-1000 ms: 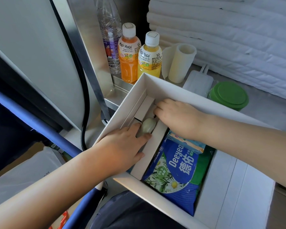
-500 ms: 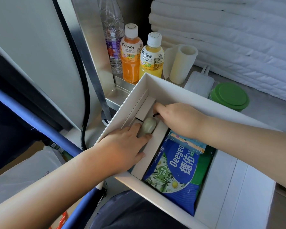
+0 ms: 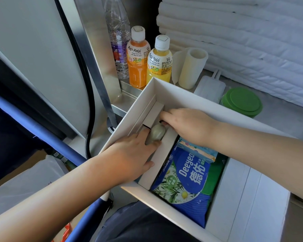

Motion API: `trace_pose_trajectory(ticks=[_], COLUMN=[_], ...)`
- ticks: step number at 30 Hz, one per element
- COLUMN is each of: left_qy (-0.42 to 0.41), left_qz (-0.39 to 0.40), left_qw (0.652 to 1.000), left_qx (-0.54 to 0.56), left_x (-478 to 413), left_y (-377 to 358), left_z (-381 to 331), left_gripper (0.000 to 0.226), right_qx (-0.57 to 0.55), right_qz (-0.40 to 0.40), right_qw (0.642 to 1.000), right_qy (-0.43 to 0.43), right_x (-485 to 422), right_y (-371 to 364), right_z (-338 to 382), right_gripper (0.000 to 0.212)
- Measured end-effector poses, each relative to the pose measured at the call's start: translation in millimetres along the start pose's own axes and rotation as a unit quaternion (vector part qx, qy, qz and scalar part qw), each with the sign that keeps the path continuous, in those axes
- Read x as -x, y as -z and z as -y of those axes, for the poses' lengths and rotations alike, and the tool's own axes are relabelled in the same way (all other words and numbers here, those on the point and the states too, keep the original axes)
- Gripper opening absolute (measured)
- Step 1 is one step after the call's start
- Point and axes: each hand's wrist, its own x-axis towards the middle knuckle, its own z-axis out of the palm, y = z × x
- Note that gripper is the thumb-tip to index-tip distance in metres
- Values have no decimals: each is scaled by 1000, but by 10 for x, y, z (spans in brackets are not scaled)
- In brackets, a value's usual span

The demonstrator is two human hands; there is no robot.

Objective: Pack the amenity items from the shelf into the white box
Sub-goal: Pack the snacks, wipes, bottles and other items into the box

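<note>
The white box (image 3: 196,95) lies open on the metal shelf, its lid (image 3: 238,203) folded out at the near right. Inside, a blue Deeyeo wipes pack (image 3: 187,182) lies flat with a light-blue packet (image 3: 198,151) above it. Along the box's left side sits a long white carton (image 3: 157,165). A pale grey-green oval item (image 3: 157,134) rests on it. My left hand (image 3: 133,154) lies on the carton with fingertips against the oval item. My right hand (image 3: 187,124) reaches in from the right, fingers curled down at a thin black band beside the oval item.
Behind the box stand a clear water bottle (image 3: 118,41), an orange Mogu Mogu bottle (image 3: 137,56), a yellow Mogu Mogu bottle (image 3: 159,60) and a pale roll (image 3: 191,67). A green round lid (image 3: 243,102) and a white flat pack (image 3: 210,88) lie at the right. Folded white towels (image 3: 243,32) are stacked behind.
My right hand's fingertips have shifted slightly along the carton near the oval item; my left hand has stayed on it. The view has drifted a little.
</note>
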Motion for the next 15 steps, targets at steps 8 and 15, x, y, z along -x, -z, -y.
trace_pose_trajectory(ticks=[8, 15], left_qy=[11, 7], left_qz=[-3, -3], left_qw=[1000, 1000], left_qx=[25, 24], left_x=[33, 40], left_y=[29, 34], left_z=[-29, -28], left_gripper=[59, 59], right_qx=[-87, -107], right_qz=[-47, -48], right_qw=[994, 991], right_qy=[-48, -63], right_x=[-50, -53], right_y=[-27, -64], right_z=[-29, -34], right_gripper=[11, 8])
